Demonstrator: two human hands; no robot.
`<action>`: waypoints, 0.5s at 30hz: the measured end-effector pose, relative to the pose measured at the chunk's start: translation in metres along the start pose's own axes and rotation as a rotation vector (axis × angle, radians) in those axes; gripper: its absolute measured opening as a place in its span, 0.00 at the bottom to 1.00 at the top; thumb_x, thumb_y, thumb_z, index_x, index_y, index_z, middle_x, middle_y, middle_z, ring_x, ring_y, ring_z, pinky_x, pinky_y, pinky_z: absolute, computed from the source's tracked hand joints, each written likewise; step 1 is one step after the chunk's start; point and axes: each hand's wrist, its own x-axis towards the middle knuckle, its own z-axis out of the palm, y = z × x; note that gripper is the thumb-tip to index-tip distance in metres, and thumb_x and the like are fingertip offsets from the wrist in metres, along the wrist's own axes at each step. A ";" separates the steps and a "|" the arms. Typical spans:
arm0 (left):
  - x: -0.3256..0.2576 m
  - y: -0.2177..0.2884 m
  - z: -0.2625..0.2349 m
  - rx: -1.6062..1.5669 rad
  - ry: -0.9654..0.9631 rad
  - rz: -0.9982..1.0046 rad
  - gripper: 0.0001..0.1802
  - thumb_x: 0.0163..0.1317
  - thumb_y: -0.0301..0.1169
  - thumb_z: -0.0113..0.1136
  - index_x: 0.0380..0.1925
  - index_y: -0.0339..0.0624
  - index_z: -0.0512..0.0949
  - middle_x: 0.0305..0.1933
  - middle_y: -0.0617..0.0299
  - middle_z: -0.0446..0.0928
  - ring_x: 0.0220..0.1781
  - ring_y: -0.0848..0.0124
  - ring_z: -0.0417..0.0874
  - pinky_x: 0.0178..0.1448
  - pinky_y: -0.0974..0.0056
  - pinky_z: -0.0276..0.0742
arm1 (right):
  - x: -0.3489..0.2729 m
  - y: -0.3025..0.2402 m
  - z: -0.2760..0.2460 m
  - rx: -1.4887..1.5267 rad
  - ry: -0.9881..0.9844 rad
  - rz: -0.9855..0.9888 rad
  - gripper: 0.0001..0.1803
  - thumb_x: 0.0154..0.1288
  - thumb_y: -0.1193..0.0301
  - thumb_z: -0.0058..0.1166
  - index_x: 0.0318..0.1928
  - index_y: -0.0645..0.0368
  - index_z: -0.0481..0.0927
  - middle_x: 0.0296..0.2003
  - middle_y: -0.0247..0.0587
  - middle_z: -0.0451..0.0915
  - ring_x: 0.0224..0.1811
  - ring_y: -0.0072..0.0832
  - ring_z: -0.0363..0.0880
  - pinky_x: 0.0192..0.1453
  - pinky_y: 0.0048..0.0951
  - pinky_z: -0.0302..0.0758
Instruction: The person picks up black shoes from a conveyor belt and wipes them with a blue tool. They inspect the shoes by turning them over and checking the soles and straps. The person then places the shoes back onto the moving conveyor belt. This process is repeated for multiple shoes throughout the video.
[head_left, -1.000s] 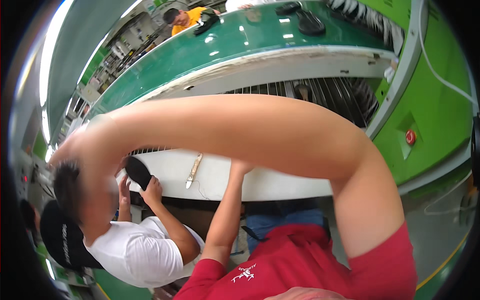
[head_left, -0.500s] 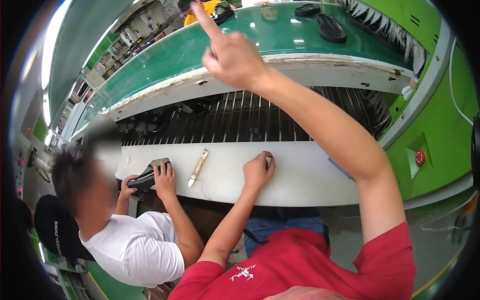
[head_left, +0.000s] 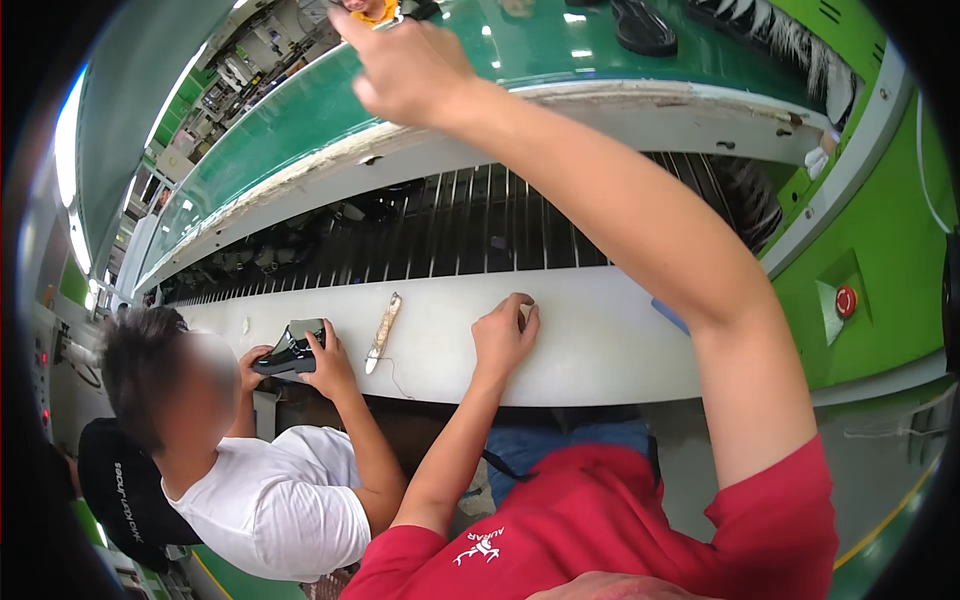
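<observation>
Noted at lower left a co-worker's hands clamped on a dark flat shoe piece (head_left: 292, 352). Spotted a wooden-handled pointed tool (head_left: 382, 330) lying untouched on the long white bench ledge (head_left: 600, 350). Marked right hand (head_left: 405, 70) raised at top centre over the green conveyor belt (head_left: 300, 120), fingers loosely curled, blurred, grip impossible to tell. Logged left hand (head_left: 505, 335) mid-frame, fingers bent together, tips on the ledge, nothing visibly held. Judged as reach-to-belt step; next calls for closing on the black shoe sole (head_left: 645, 25), upper right.
</observation>
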 end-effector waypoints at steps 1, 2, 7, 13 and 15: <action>0.001 -0.002 -0.002 0.002 0.015 0.009 0.06 0.68 0.34 0.70 0.41 0.47 0.85 0.25 0.62 0.84 0.23 0.63 0.84 0.29 0.57 0.76 | -0.010 0.004 0.001 0.044 -0.084 0.028 0.52 0.60 0.69 0.62 0.86 0.48 0.58 0.40 0.51 0.91 0.41 0.56 0.90 0.50 0.53 0.88; 0.002 -0.002 0.003 -0.007 0.021 0.029 0.06 0.68 0.34 0.70 0.41 0.47 0.85 0.25 0.62 0.84 0.22 0.63 0.84 0.29 0.57 0.76 | -0.021 0.011 0.003 0.070 -0.169 0.065 0.54 0.60 0.70 0.62 0.86 0.53 0.56 0.43 0.53 0.91 0.42 0.55 0.91 0.51 0.51 0.88; -0.005 -0.008 -0.002 0.036 -0.004 -0.022 0.10 0.67 0.35 0.70 0.46 0.48 0.87 0.32 0.58 0.87 0.33 0.57 0.89 0.37 0.53 0.81 | -0.037 -0.077 0.018 0.759 -0.606 0.469 0.54 0.57 0.65 0.71 0.79 0.76 0.61 0.43 0.58 0.92 0.40 0.42 0.92 0.46 0.39 0.88; -0.003 -0.021 0.012 0.098 0.179 0.276 0.14 0.71 0.38 0.71 0.51 0.44 0.87 0.41 0.57 0.90 0.42 0.57 0.91 0.44 0.50 0.84 | -0.044 -0.268 -0.106 1.037 -0.638 -0.914 0.18 0.61 0.68 0.66 0.52 0.55 0.90 0.44 0.51 0.89 0.49 0.50 0.89 0.49 0.55 0.85; -0.006 -0.023 0.017 0.062 0.221 0.329 0.15 0.72 0.39 0.72 0.52 0.43 0.86 0.42 0.58 0.90 0.43 0.58 0.90 0.45 0.50 0.84 | -0.046 -0.272 -0.112 1.130 -0.642 -1.061 0.19 0.62 0.70 0.64 0.54 0.55 0.88 0.47 0.50 0.88 0.50 0.51 0.88 0.49 0.55 0.84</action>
